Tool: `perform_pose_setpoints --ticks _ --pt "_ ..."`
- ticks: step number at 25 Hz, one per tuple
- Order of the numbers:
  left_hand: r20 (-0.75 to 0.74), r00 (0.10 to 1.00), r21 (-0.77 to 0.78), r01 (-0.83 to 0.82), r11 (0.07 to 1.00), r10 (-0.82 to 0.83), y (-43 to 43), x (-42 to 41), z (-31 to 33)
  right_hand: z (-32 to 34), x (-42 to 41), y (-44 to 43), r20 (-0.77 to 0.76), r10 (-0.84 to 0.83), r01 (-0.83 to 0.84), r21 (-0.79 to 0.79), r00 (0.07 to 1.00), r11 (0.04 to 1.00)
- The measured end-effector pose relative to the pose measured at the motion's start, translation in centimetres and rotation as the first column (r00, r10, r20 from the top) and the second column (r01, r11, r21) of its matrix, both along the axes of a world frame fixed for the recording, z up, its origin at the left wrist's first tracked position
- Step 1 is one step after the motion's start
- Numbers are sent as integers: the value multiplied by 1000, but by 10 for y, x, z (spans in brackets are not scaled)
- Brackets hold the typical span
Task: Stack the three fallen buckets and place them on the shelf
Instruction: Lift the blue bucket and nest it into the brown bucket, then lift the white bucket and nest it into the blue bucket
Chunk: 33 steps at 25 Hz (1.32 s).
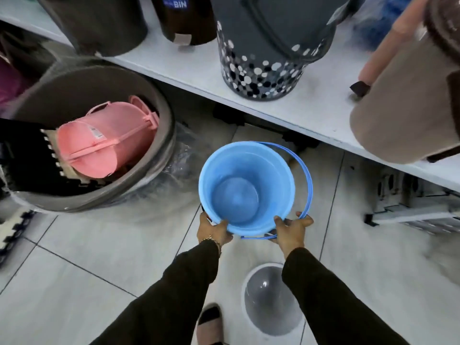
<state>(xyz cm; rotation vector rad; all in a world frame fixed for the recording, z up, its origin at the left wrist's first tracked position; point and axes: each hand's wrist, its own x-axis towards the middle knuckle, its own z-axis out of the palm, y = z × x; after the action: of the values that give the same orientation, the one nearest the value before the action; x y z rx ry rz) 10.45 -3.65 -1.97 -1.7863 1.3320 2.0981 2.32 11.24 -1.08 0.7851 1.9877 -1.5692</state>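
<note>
A light blue bucket (246, 185) is upright in the middle of the view, mouth up, above the tiled floor. More blue rims and a blue handle (307, 180) show around its right side, so it looks nested in other buckets. My left hand (214, 230) grips the near rim on the left. My right hand (291, 231) grips the near rim and the lower rims on the right. The white shelf (196, 70) runs across the top, just beyond the bucket.
On the shelf stand dark bins, a dotted grey bin (263, 68) and a brown bin (403, 108) at the right. A big grey tub (99, 190) with pink baskets (104, 143) sits on the floor left. A grey domed lid (271, 297) lies by my foot.
</note>
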Motion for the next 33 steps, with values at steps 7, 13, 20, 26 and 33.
perform_pose_setpoints --ticks 7,13,20,26,33 --pt "308 920 -171 304 937 -243 -30 -3 -62 -69 -5 -7 237 23 -32 32 971 999" --pt "491 710 -127 631 765 -504 14 82 -106 -100 47 91 435 140 -319 372 889 872" --pt "303 716 169 610 774 -629 184 170 -184 -179 181 219 566 102 -294 259 818 920" --pt "294 910 125 268 955 -293 224 167 -180 -181 202 234 367 167 -232 141 915 962" --pt "-37 987 245 160 956 -156 263 147 -51 -54 172 278 27 -40 39 30 999 999"
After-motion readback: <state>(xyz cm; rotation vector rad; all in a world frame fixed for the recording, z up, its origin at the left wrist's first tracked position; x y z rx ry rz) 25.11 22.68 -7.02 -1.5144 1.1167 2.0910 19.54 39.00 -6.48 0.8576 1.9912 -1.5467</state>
